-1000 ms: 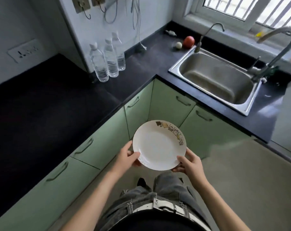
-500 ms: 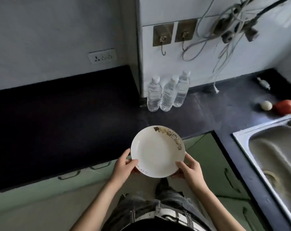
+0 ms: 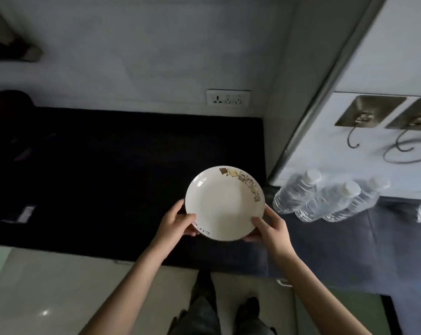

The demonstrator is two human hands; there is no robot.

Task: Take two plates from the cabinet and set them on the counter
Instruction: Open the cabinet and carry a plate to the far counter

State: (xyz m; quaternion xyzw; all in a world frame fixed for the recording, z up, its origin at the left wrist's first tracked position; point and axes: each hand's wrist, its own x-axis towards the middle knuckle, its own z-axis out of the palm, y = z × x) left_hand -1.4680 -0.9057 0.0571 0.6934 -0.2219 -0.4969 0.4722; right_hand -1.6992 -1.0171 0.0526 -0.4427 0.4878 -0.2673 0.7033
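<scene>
A white plate [image 3: 225, 204] with a gold pattern along its far right rim is held level over the black counter [image 3: 112, 170]. My left hand [image 3: 178, 222] grips its near left edge, thumb on top. My right hand [image 3: 271, 226] grips its near right edge in the same way. I cannot tell whether a second plate lies under the one I see. The plate hangs above the counter's right part, near the front edge. No cabinet with plates is in view.
Three water bottles [image 3: 325, 199] stand right of the plate by a white wall panel with two hooks [image 3: 364, 119]. A wall socket [image 3: 228, 98] sits above the counter. A dark shape [image 3: 9, 102] is at the far left. My legs and the pale floor [image 3: 59, 286] are below.
My view has swung left from the sink corner to the long dark counter. The plate, still in both hands, has moved from in front of the green cabinets to over the counter.
</scene>
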